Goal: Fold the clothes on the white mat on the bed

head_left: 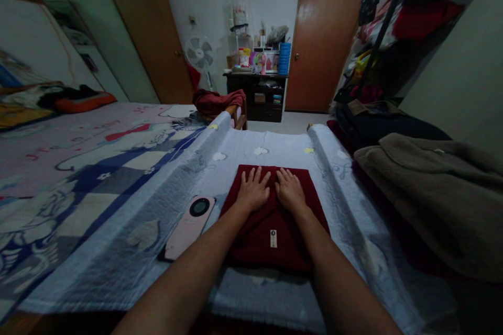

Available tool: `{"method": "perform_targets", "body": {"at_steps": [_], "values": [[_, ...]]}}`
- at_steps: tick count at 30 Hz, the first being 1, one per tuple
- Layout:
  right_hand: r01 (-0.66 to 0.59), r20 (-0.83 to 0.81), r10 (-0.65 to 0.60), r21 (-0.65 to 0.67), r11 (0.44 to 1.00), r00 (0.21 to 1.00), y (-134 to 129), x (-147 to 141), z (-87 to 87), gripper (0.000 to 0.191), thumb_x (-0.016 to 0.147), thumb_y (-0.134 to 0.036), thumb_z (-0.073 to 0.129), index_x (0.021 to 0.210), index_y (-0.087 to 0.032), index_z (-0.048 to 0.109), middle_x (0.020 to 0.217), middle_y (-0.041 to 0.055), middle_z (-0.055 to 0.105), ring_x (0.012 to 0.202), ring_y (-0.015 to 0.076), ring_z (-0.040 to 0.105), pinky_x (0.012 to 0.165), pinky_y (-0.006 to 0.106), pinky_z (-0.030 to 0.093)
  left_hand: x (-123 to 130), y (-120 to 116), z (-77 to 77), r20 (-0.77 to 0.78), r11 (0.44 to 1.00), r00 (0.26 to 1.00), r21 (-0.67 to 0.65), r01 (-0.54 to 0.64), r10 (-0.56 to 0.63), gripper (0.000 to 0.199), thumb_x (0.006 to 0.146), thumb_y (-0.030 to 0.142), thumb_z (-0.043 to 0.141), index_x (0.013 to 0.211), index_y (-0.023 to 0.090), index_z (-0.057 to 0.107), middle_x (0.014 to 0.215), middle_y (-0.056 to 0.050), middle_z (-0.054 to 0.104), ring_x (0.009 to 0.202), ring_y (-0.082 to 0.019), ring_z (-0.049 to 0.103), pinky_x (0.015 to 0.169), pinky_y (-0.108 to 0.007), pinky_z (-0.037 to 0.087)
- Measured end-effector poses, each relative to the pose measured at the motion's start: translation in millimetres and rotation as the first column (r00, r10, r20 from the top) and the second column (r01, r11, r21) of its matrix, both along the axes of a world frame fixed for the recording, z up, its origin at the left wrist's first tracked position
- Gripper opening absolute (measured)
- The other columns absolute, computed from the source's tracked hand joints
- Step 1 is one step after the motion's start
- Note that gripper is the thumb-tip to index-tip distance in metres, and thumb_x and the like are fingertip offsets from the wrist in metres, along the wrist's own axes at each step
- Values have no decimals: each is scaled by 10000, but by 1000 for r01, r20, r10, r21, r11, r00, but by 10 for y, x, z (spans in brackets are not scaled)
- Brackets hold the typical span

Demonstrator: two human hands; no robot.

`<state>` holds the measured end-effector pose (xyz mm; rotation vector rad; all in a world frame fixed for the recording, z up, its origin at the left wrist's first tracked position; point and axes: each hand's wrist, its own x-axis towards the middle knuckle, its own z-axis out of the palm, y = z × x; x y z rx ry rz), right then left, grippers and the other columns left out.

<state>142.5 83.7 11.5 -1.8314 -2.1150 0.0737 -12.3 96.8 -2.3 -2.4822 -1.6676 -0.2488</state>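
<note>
A dark red garment (251, 243), folded into a flat block, lies on a light blue quilted cover (271, 141). A small pale label (273, 238) shows on its near half. My left hand (253, 188) rests flat on the garment's far left part, its fingers spread. Flat on the far right part is my right hand (290, 187), with fingers stretched forward. Neither hand grips the cloth. To the left of the garment lies a pink phone (190, 227) with a round black camera ring, apart from both hands.
On the right, a grey-brown fleece garment (432, 188) lies in a pile with dark clothes (393, 120). A patterned bed (94, 141) spreads to the left. Red cloth (218, 102) hangs over a wooden frame. Farther back stand a fan (200, 52) and a dark cabinet (257, 94).
</note>
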Motion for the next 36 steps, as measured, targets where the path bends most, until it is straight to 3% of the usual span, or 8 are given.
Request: {"method": "perform_targets", "body": {"at_steps": [6,17,23,27,31,36], "values": [[117,64,-111,-103,988,992,-30,-28,38,553,959,-370,354,1493,-229,340,1578,40,276,1441,241,236,1157,428,146,3,-12,29,17,999,1000,-34,-12,13,588,934,441,387,1502,314,302,1593,-82,244,1439,-337,237,1150,-552,161],[344,104,-331,-161,925,938,-88,47,72,731,887,-634,398,1483,-212,367,1537,169,324,1423,368,231,1120,514,112,3,-34,56,27,998,999,-57,-34,35,592,934,451,390,1505,336,283,1598,-61,235,1429,-350,251,1144,-558,157],[391,100,-381,-138,910,919,-111,65,53,762,877,-665,389,1450,-163,414,1519,210,333,1405,402,238,1096,571,109,-3,-18,33,33,999,999,-47,-24,26,596,930,456,396,1503,327,295,1593,-74,246,1429,-356,252,1142,-550,173],[369,109,-357,-114,922,928,-105,58,65,694,928,-591,325,1428,-120,425,1508,218,350,1411,375,235,1096,597,94,1,-24,31,35,1000,999,-23,-14,14,598,929,439,409,1505,369,264,1591,-68,252,1424,-362,263,1132,-561,177],[285,126,-266,-171,943,956,-4,91,175,666,922,-519,388,1427,-84,403,1500,209,371,1397,362,275,1106,595,116,8,-31,41,38,999,999,-40,-9,11,608,927,437,421,1506,401,238,1593,-58,246,1423,-368,262,1131,-569,162],[40,54,-31,-173,984,998,190,49,272,650,941,-482,372,1471,-107,334,1556,153,297,1418,266,272,1138,441,188,7,-32,38,40,999,999,-33,-5,6,606,928,433,409,1509,377,246,1599,-58,230,1431,-363,241,1137,-570,151]]}}
